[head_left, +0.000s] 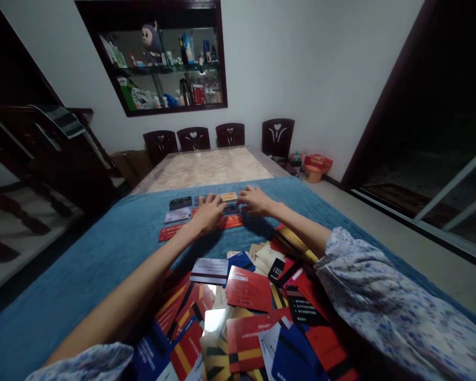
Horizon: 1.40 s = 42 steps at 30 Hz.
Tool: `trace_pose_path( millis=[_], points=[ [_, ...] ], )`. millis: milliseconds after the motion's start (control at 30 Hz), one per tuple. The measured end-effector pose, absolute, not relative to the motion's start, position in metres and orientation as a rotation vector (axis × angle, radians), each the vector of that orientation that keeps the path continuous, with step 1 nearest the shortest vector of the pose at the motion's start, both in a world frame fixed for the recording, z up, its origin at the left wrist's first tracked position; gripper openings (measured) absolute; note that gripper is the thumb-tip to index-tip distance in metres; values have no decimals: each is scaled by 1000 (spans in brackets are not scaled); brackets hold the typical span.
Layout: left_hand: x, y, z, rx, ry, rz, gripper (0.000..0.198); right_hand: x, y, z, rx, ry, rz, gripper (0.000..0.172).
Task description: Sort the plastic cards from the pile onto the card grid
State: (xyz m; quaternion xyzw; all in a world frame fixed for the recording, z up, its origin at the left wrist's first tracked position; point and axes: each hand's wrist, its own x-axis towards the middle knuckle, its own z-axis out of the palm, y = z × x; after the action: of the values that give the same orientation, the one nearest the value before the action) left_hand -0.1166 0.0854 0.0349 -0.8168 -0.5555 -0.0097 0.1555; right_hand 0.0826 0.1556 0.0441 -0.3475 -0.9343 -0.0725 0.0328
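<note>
My left hand reaches over rows of cards on the blue cloth, its fingers bent and apart, covering part of the middle cards. My right hand is at the right end of the rows, fingers spread and curved. Between both hands lies a dark card, close to the fingertips; whether they touch it I cannot tell. Around them are a tan card, a red card, a black card, a white card and another red card.
A large loose pile of mixed cards, with a red card on top, lies nearest me between my forearms. The blue cloth covers the near part of the table. Several dark chairs stand at the far end.
</note>
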Motion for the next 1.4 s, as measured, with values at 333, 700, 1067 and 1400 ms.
trace_pose_path(
  millis=[333, 700, 1067, 1400],
  points=[
    [-105, 32, 28, -2448, -1500, -168, 36, 112, 106, 37, -954, -2847, -214, 21],
    [-100, -30, 26, -2576, -1454, -262, 32, 140, 49, 20, -814, -2791, -105, 15],
    [-91, -71, 28, -2796, -1280, -240, 23, 145, 6, 5, -595, -2679, 24, 16],
    [-91, -72, 26, -2858, -1261, -203, 18, 144, -12, 3, -510, -2709, 93, 23]
  ],
)
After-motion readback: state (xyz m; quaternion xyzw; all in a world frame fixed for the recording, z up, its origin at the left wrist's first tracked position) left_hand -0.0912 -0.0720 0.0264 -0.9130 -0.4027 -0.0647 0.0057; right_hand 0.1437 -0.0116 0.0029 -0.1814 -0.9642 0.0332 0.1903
